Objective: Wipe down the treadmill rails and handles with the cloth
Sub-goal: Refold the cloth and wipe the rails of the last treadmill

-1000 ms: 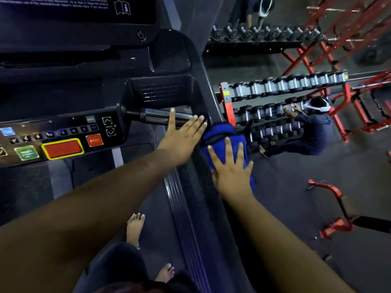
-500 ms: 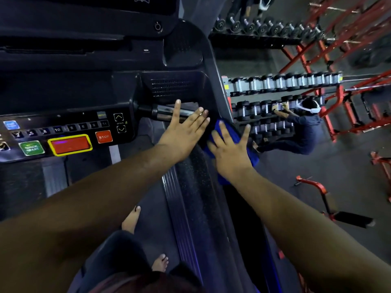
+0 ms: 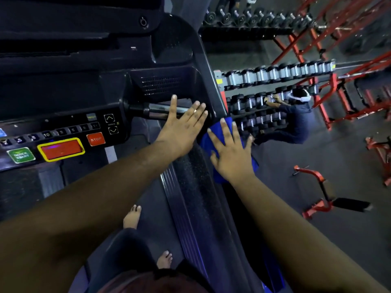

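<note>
Right hand (image 3: 231, 153) flat, fingers spread, palm pressing the blue cloth (image 3: 206, 140) onto the outer edge of the treadmill's right rail (image 3: 196, 180), near its console end. Nothing gripped. Left hand (image 3: 181, 129) open, flat, across the rail top and the chrome handle (image 3: 156, 111), just beside the right

Dumbbell rack (image 3: 275, 85) beyond treadmill; crouching person (image 3: 296, 121) at it; red frames (image 3: 338, 49); red bench (image 3: 317, 193) on floor.
</note>
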{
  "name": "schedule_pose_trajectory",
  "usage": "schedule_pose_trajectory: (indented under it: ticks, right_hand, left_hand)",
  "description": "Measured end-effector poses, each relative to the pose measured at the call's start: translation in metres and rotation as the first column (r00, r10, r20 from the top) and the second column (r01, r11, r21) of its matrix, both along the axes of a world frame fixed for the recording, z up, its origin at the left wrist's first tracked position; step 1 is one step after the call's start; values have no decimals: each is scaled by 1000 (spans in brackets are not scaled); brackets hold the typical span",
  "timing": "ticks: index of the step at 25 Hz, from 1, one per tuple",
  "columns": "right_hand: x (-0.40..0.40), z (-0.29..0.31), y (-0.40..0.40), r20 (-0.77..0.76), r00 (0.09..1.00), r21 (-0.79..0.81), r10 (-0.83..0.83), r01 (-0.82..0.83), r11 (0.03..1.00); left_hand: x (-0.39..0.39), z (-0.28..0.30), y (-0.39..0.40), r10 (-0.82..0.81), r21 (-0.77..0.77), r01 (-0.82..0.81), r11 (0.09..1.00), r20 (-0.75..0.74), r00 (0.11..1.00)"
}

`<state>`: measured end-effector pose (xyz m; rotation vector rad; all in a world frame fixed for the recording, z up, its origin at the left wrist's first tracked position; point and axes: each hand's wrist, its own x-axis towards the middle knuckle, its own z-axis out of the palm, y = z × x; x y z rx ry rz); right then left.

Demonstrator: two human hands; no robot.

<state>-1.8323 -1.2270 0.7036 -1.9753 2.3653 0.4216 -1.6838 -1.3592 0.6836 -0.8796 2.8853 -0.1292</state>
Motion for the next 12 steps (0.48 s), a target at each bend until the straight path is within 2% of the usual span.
schedule_pose_trajectory:
  ticks: [2,5,8,10,12]
  right_hand:
    - [-3,-4,-1,81,990,-15,-112,113,993]
    - [-2,-6,69,204,960,-87,-191,212,973]
    - [0,-2,125,309,923,-84,-228,265,961]
    - [-8,-2,94,323,920,-92,-222,264,960]
    - [-13,-3,29,321,919,-138,-229,284,949]
  left_hand:
    - [-7,3,2,15,17,-15,1000,7,1000]
    - [-14,2,19,-1,33,1,999,3,1000]
    - [-16,2,33,-45,51,46,998,-9,999]
    - [-18,-1,36,-40,46,40,998,4,999]
    - [-20,-1,27,5,20,-5,1000,9,1000]
